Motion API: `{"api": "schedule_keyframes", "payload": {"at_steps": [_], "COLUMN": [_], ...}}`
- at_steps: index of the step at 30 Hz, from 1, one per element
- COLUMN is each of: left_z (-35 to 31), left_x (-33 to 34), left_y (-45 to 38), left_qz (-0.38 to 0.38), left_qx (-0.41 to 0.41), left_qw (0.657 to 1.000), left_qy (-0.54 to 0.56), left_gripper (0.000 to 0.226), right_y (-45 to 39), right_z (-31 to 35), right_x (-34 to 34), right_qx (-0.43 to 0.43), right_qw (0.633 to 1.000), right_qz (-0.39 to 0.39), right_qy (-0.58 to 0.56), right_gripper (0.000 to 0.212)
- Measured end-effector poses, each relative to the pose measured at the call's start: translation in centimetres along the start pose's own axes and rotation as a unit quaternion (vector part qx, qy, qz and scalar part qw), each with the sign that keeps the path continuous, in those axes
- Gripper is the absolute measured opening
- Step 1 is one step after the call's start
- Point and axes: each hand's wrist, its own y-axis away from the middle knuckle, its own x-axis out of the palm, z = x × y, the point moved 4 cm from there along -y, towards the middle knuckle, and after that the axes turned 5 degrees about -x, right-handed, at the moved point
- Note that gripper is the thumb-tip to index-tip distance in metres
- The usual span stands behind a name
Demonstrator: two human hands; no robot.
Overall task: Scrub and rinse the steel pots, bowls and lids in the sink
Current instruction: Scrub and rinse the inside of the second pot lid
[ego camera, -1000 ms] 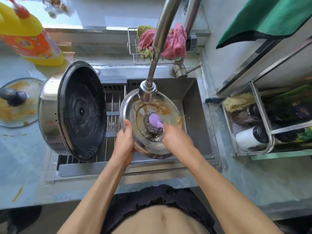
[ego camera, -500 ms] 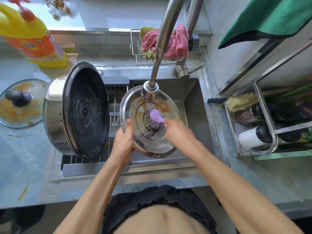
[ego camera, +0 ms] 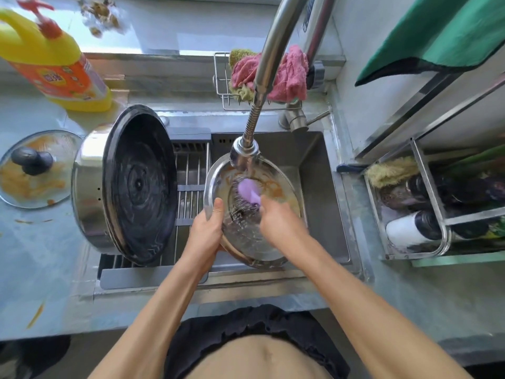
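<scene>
A steel bowl point(ego camera: 284, 184) streaked with orange residue tilts over the sink point(ego camera: 317, 170) under the faucet head point(ego camera: 244, 155), and water sprays into it. My left hand point(ego camera: 207, 229) grips the bowl's left rim, thumb inside. My right hand point(ego camera: 281, 222) holds a steel-wool scrubber with a purple handle point(ego camera: 248, 190) against the bowl's inside. A large steel pot point(ego camera: 87, 187) lies on its side on the drying rack at the left, its dark bottom facing right. A dirty glass lid point(ego camera: 35, 170) with a black knob rests on the counter at far left.
A yellow detergent bottle point(ego camera: 52, 61) stands at the back left. Pink and green cloths point(ego camera: 287, 75) fill a wire caddy behind the sink. A steel rack point(ego camera: 437, 209) with bottles and a brush sits on the right. A green cloth point(ego camera: 442, 31) hangs above it.
The scrubber has moved up the bowl toward the faucet head, and my right hand followed. My left hand keeps its grip on the rim.
</scene>
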Motion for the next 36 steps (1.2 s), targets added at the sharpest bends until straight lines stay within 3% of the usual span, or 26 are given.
{"api": "schedule_keyframes", "payload": {"at_steps": [3,6,7,10,14,18,22,26,29,33,36], "left_z": [-0.5,-0.7,-0.9,-1.0,-0.8,-1.0,-1.2,-0.4,0.5,0.9,0.5], "left_x": [-0.6,-0.9,-0.9,-1.1,-0.9,-0.7,-0.6,0.1,0.5,1.0,0.9], "left_y": [-0.1,0.2,0.4,0.2,0.3,0.0,0.0,-0.2,0.0,-0.3,-0.3], "left_qz": [-0.013,-0.006,-0.009,-0.015,-0.024,-0.026,-0.026,-0.022,-0.019,-0.018,-0.006], "left_qx": [0.002,0.023,0.028,0.024,0.008,-0.001,-0.002,-0.043,-0.072,-0.066,-0.056], "left_qw": [1.000,1.000,1.000,0.999,0.999,0.998,0.999,0.998,0.996,0.996,0.998], "left_qy": [0.027,-0.004,-0.008,0.029,0.033,0.051,0.034,0.049,0.048,0.050,0.031], "left_gripper": [0.038,0.034,0.030,0.025,0.021,0.020,0.021,0.022,0.024,0.026,0.022], "right_y": [1.2,0.0,0.0,1.6,-0.9,0.2,-1.4,0.1,-1.4,0.4,-1.4], "right_z": [1.0,-2.7,-2.7,-0.7,-4.8,-1.7,-4.8,-1.7,-4.8,-0.3,-2.3], "right_x": [0.5,-1.2,-1.2,-0.1,-2.6,-1.2,-2.9,-0.5,-2.7,-0.5,-2.5], "right_qx": [-0.058,0.056,0.056,-0.022,0.075,-0.019,0.081,-0.023,0.072,-0.040,0.007], "right_qw": [0.998,0.998,0.998,0.999,0.995,0.997,0.995,0.997,0.994,0.996,0.999], "right_qz": [0.025,-0.009,-0.014,0.009,-0.008,0.033,-0.009,0.053,0.022,0.067,0.019], "right_qy": [-0.007,0.016,0.027,0.030,0.067,0.068,0.064,0.053,0.079,0.046,0.041], "right_gripper": [0.041,0.044,0.042,0.044,0.047,0.050,0.048,0.050,0.045,0.037,0.036]}}
